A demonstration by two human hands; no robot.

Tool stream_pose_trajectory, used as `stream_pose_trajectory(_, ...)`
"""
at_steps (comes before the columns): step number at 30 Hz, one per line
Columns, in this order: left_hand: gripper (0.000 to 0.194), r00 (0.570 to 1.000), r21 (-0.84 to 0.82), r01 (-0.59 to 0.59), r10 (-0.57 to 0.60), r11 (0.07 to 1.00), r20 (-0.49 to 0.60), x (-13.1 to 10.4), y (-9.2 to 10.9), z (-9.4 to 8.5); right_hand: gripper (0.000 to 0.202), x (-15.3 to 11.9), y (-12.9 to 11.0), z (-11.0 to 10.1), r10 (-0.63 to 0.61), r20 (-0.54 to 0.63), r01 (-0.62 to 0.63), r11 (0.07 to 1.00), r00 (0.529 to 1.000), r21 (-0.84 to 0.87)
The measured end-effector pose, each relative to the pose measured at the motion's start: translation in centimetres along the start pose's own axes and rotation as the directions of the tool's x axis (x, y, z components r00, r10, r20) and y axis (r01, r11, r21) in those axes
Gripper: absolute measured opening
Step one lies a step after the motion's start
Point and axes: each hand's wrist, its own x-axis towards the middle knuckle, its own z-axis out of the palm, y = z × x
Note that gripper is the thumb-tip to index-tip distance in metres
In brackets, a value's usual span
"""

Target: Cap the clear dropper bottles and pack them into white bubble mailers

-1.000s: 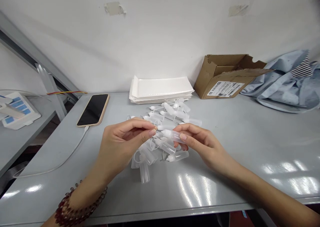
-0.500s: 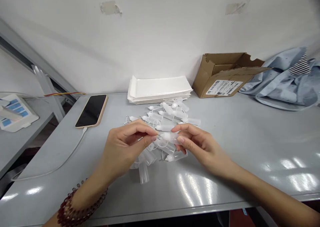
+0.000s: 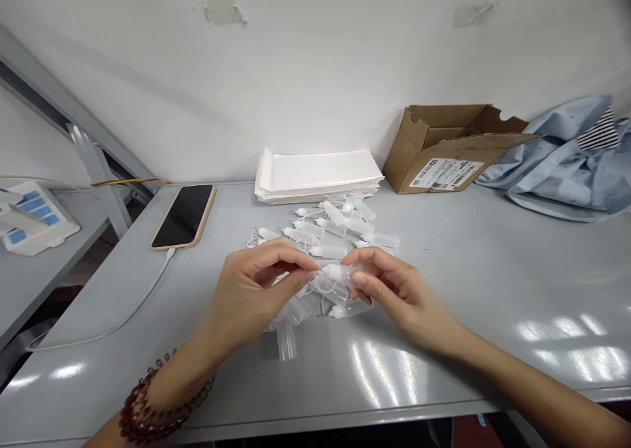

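"What are the hands doing?"

"The right hand (image 3: 401, 290) grips a held bottle (image 3: 340, 274) by its clear body, lying nearly level above the bottle pile (image 3: 331, 252). The left hand (image 3: 254, 290) pinches thumb and forefinger together at its thin tip; whether anything small is between them, I can't tell."

"Anything different from a second ago?"

"Yes. The left fingertips were apart from the white nozzle; now they've moved right and lower, right up to the tip. The held bottle sits slightly lower too. The right hand has barely shifted."

"And around them?"

"A white stack (image 3: 323, 171) lies just behind the bottle pile. Left of the pile is a phone (image 3: 184, 216) with a white cable (image 3: 148, 293) plugged in. Behind the pile, to its right, stands an open cardboard box (image 3: 444, 165), then a blue cloth (image 3: 557, 165) farther right. Those haven't moved on the table (image 3: 468, 290)."
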Motion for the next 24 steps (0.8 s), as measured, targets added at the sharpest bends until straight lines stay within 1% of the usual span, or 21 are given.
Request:
stream_pose_trajectory(3, 0.009, 1.000, 0.034, 0.000, -0.001, 0.999, 0.025, 0.1, 0.0, 0.0, 0.019, 0.2, 0.1, 0.0, -0.020, 0.000, 0.020, 1.000, 1.000, -0.024)
stream_pose_trajectory(6, 0.009, 1.000, 0.079, 0.003, -0.003, 0.997, 0.000, 0.2, -0.1, -0.1, 0.018, 0.5, 0.4, -0.1, -0.065, -0.025, 0.062, 0.993, 0.998, -0.100)
stream_pose_trajectory(8, 0.007, 0.999, 0.109, 0.046, -0.044, 0.993, -0.025, 0.4, -0.2, -0.1, 0.019, 0.7, 0.7, -0.2, -0.113, -0.046, 0.101, 0.973, 0.992, -0.209)
stream_pose_trajectory(10, 0.008, 0.993, 0.144, 0.115, -0.111, 0.983, -0.039, 0.6, -0.6, -0.2, 0.019, 0.9, 1.1, -0.3, -0.153, -0.059, 0.125, 0.934, 0.986, -0.334)
stream_pose_trajectory(12, 0.014, 0.984, 0.182, 0.175, -0.171, 0.967, -0.041, 0.8, -0.9, -0.3, 0.017, 1.2, 1.6, -0.5, -0.175, -0.064, 0.131, 0.893, 0.983, -0.430)
stream_pose_trajectory(15, 0.023, 0.974, 0.228, 0.225, -0.216, 0.947, -0.066, 0.9, -1.3, -0.5, 0.016, 1.6, 2.2, -0.7, -0.194, -0.045, 0.144, 0.842, 0.980, -0.519)
stream_pose_trajectory(17, 0.025, 0.971, 0.247, 0.237, -0.220, 0.940, -0.093, 1.0, -1.3, -0.6, 0.015, 1.8, 2.5, -0.7, -0.200, -0.019, 0.156, 0.817, 0.980, -0.555)
stream_pose_trajectory(21, 0.024, 0.974, 0.257, 0.214, -0.185, 0.942, -0.134, 1.1, -1.0, -0.7, 0.016, 1.9, 2.5, -0.9, -0.204, 0.027, 0.183, 0.798, 0.979, -0.574)
stream_pose_trajectory(24, 0.025, 0.972, 0.295, 0.215, -0.174, 0.931, -0.157, 1.2, -1.1, -0.9, 0.016, 1.9, 2.4, -1.1, -0.239, 0.043, 0.218, 0.777, 0.970, -0.590)
